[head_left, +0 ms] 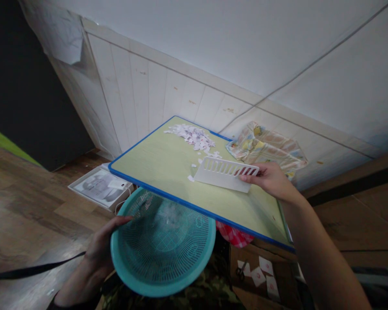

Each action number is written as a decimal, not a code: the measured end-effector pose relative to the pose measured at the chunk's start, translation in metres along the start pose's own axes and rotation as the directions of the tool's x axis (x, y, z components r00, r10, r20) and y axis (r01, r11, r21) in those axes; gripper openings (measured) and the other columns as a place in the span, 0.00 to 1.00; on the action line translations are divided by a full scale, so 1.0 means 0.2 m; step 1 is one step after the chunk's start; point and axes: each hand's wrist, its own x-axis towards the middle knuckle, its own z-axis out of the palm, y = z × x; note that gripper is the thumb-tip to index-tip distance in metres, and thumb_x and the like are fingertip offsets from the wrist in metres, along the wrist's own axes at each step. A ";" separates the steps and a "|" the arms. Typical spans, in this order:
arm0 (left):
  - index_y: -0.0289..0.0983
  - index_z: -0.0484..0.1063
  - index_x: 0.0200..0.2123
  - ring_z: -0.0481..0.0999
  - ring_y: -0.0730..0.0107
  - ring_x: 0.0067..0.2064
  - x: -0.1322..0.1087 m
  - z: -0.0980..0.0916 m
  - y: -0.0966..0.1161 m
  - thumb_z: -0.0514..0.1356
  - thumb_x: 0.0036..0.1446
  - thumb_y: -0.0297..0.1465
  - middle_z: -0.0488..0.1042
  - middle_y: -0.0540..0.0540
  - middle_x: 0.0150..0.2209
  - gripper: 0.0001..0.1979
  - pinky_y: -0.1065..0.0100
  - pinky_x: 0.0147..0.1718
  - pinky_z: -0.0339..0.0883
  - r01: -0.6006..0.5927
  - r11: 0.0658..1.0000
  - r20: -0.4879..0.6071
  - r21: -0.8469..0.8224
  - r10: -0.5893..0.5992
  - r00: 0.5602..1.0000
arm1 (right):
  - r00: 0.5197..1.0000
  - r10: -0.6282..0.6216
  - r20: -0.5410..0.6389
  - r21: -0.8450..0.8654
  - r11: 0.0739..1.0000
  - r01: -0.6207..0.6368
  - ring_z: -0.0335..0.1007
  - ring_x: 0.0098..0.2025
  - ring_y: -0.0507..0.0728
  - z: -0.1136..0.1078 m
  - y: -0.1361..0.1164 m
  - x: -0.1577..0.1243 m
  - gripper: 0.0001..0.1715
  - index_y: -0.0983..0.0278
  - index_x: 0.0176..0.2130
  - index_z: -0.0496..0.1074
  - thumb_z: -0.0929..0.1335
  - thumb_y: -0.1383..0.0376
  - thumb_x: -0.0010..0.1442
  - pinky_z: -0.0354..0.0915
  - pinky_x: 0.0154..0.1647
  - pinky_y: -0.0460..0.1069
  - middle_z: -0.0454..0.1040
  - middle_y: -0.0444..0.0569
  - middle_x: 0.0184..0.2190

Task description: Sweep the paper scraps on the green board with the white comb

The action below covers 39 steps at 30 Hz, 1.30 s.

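Nearest us, the right forearm (323,245) rises past the table (158,159), with camouflage cloth (200,292) below the basket (163,289). Scissors (241,270) and cards (258,275) lie under the table's near side, by a red checked cloth (234,236); a white box (100,187) sits on the floor (22,193), and a printed cloth (265,146) is against the wall (168,99). The table's blue edge hides the basket's far rim.

Our hands are apart. The left hand (106,237) clasps the basket's rim, thumb over it; the right hand (273,178) pinches the plate (223,176) at its right end, tilted above the table. We see paper scraps (194,135) heaped beyond the plate, well apart from both hands, with strays at its left end.

The plate is white, flat and slotted; the basket, round, turquoise and meshed; the scraps, small and irregular; the wall, panelled below.
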 end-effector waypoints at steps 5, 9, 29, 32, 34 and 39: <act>0.31 0.82 0.27 0.86 0.52 0.24 0.00 0.01 0.01 0.63 0.54 0.18 0.86 0.38 0.24 0.09 0.61 0.27 0.82 0.023 1.000 -0.017 -0.004 -0.023 1.000 | 0.997 0.014 0.081 -0.069 0.998 -0.009 0.78 0.33 0.60 -0.11 -0.05 -0.01 0.20 0.63 0.37 0.85 0.76 0.50 0.55 0.71 0.33 0.51 0.84 0.49 0.32; 0.30 0.81 0.24 0.85 0.54 0.22 -0.02 0.04 0.02 0.61 0.55 0.17 0.85 0.38 0.22 0.12 0.64 0.23 0.81 0.040 0.999 -0.042 -0.016 -0.041 0.998 | 0.992 0.015 0.122 -0.185 0.983 0.008 0.79 0.34 0.60 -0.20 -0.08 -0.01 0.19 0.63 0.39 0.84 0.75 0.51 0.57 0.70 0.33 0.50 0.85 0.50 0.35; 0.31 0.81 0.26 0.85 0.55 0.25 -0.07 0.14 -0.06 0.61 0.56 0.17 0.85 0.40 0.22 0.11 0.63 0.27 0.81 0.075 0.993 0.008 0.096 -0.076 0.997 | 0.976 -0.107 -0.192 -0.328 0.944 0.039 0.83 0.28 0.58 0.07 -0.10 -0.73 0.09 0.54 0.42 0.85 0.72 0.61 0.64 0.76 0.31 0.49 0.86 0.45 0.34; 0.28 0.82 0.26 0.85 0.56 0.24 -0.08 0.17 -0.07 0.59 0.58 0.17 0.85 0.37 0.23 0.12 0.62 0.28 0.82 0.086 0.990 -0.003 0.111 -0.086 0.996 | 0.973 -0.130 -0.190 -0.280 0.957 0.073 0.84 0.30 0.58 0.10 -0.13 -0.76 0.10 0.52 0.42 0.85 0.71 0.63 0.65 0.75 0.29 0.47 0.86 0.44 0.35; 0.27 0.82 0.26 0.83 0.57 0.22 -0.08 0.19 -0.08 0.57 0.59 0.17 0.84 0.36 0.22 0.14 0.61 0.27 0.82 0.098 0.988 -0.026 0.118 -0.095 0.995 | 0.974 -0.132 -0.184 -0.254 0.964 0.082 0.83 0.28 0.57 0.10 -0.14 -0.76 0.10 0.51 0.42 0.85 0.71 0.63 0.65 0.74 0.25 0.46 0.86 0.43 0.34; 0.29 0.81 0.23 0.81 0.59 0.19 -0.08 0.21 -0.09 0.57 0.58 0.17 0.83 0.37 0.20 0.16 0.62 0.22 0.80 0.116 0.988 -0.070 0.097 -0.110 0.991 | 0.974 -0.139 -0.181 -0.217 0.971 0.099 0.83 0.28 0.57 0.11 -0.11 -0.75 0.11 0.48 0.44 0.84 0.73 0.62 0.64 0.75 0.27 0.47 0.86 0.41 0.33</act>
